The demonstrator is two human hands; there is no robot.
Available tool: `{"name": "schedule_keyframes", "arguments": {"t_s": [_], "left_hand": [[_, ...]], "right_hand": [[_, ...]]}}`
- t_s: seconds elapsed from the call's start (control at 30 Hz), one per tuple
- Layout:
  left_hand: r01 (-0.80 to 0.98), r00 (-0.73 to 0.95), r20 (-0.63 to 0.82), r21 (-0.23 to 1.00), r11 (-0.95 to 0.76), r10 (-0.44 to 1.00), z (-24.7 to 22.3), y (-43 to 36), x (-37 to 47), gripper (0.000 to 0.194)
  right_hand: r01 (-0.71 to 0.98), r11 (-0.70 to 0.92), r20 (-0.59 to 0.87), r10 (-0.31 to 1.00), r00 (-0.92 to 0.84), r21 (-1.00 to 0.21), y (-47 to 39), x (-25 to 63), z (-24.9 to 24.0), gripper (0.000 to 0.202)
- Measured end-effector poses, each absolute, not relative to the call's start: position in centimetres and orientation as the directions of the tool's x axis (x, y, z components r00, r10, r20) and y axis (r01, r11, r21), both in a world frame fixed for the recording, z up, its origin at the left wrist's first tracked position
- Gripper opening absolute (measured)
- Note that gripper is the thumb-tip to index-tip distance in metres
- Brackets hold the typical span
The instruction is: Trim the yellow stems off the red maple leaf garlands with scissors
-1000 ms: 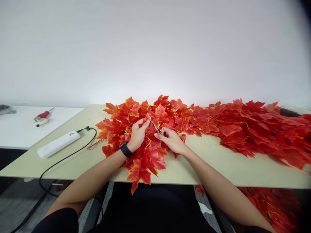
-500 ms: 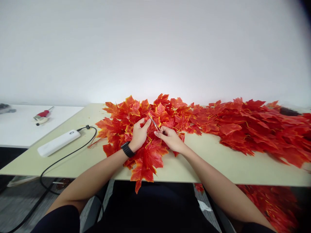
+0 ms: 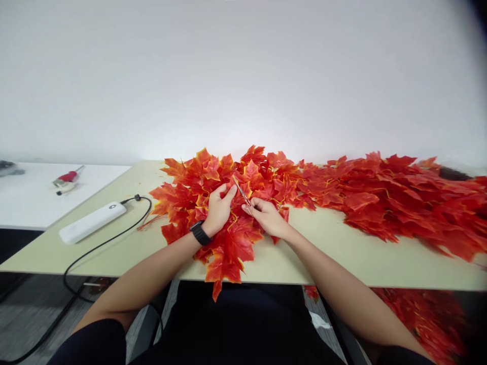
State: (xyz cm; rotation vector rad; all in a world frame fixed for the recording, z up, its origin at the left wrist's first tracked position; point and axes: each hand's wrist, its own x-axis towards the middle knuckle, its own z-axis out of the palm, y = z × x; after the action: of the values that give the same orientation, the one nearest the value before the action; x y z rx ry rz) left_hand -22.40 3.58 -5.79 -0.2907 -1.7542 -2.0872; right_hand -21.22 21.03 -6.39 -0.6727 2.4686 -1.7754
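A heap of red-orange artificial maple leaf garland (image 3: 238, 243) with yellow-edged leaves and thin yellow stems lies in front of me. Some of its leaves hang over the table's front edge. My left hand (image 3: 219, 209), a black watch on its wrist, is closed among these leaves with thumb and fingers pinched together. The exact bit of garland in that pinch is hidden. In my right hand (image 3: 268, 218) is a slim pair of metal scissors (image 3: 242, 192), its blades pointing up and left beside my left thumb. Fingers cover part of its handles.
More red maple leaves (image 3: 395, 197) are piled along the right of the pale table (image 3: 289, 258), others below it. To the left lie a white power bank (image 3: 93, 222) with a black cable (image 3: 114, 238), and a red-handled tool (image 3: 69, 177) on a white table. A wall stands behind.
Both hands stay in almost the same place. The scissors' blades appear slightly nearer together; otherwise the view has shifted only a little.
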Motion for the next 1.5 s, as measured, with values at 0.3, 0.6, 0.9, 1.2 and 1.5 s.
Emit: {"name": "schedule_keyframes", "arguments": {"t_s": [0.3, 0.6, 0.9, 1.2, 1.5], "left_hand": [[0.448, -0.885, 0.426, 0.890, -0.092, -0.187, -5.30, 3.54, -22.18, 0.020], [0.465, -0.868, 0.446, 0.884, -0.042, -0.220, -5.28, 3.39, -22.62, 0.024], [0.472, -0.874, 0.459, 0.880, -0.052, -0.156, -5.36, 3.28, -22.55, 0.020], [0.468, -0.877, 0.455, 0.882, -0.057, -0.156, -5.27, 3.24, -22.43, 0.020], [0.474, -0.875, 0.463, 0.879, -0.056, -0.142, -5.35, 3.26, -22.55, 0.022]], "right_hand": [[-0.302, 0.234, 0.207, -0.358, -0.911, -0.924, 20.82, -21.09, -6.16, 0.057], [-0.293, 0.262, 0.195, -0.343, -0.919, -0.919, 20.72, -21.03, -6.44, 0.057], [-0.306, 0.269, 0.207, -0.341, -0.917, -0.913, 20.73, -20.82, -6.31, 0.054], [-0.266, 0.239, 0.173, -0.351, -0.920, -0.934, 20.70, -20.78, -6.14, 0.057], [-0.298, 0.250, 0.202, -0.346, -0.916, -0.921, 20.67, -20.94, -6.35, 0.057]]}}
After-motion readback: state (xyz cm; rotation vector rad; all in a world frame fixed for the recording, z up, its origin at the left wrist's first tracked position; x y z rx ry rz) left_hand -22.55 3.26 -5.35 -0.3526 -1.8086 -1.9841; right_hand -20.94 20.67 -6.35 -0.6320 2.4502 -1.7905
